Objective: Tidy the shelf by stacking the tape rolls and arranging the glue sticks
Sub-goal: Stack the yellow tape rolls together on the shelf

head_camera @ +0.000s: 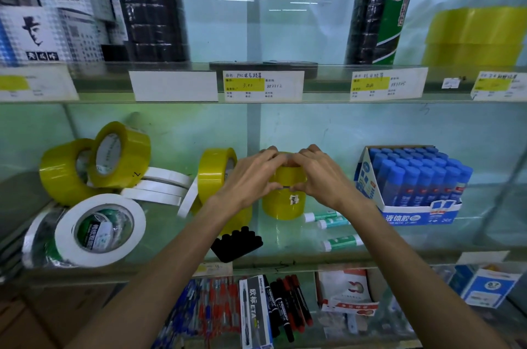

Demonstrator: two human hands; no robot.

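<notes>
Both hands [285,174] clasp the upper yellow tape roll [286,177] between them.

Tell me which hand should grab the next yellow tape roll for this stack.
Left, probably. The upright yellow roll stands just beside the left hand, while the right hand sits on the stack's far side, toward the glue box, and could steady it.

Above the hands, price tags [263,85] line the upper glass shelf [322,97], black rolls [151,6] standing behind. Below the wrists, a black block [236,243] lies flat. Lower down, pens [216,303] and markers [291,306] crowd the bottom shelf.
</notes>
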